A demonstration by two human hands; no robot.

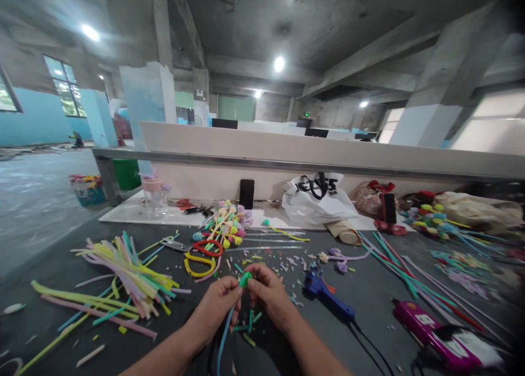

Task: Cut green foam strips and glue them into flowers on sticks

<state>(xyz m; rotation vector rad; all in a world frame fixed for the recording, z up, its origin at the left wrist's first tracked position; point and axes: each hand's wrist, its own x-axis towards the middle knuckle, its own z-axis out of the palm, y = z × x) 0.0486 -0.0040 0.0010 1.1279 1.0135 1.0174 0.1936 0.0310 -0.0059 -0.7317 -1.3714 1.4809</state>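
Observation:
Both my hands meet over the dark table near its front edge. My left hand pinches a blue pipe cleaner stem that hangs down toward me. My right hand is closed on the green coiled tip at the top of that stem. A loose pile of pastel pipe cleaners lies to the left. A bunch of finished pipe-cleaner flowers rests farther back in the middle.
A blue glue gun lies right of my hands, a magenta one farther right. Scissors, red and yellow loops and cut scraps litter the table. A white bag, a phone and a jar stand by the partition.

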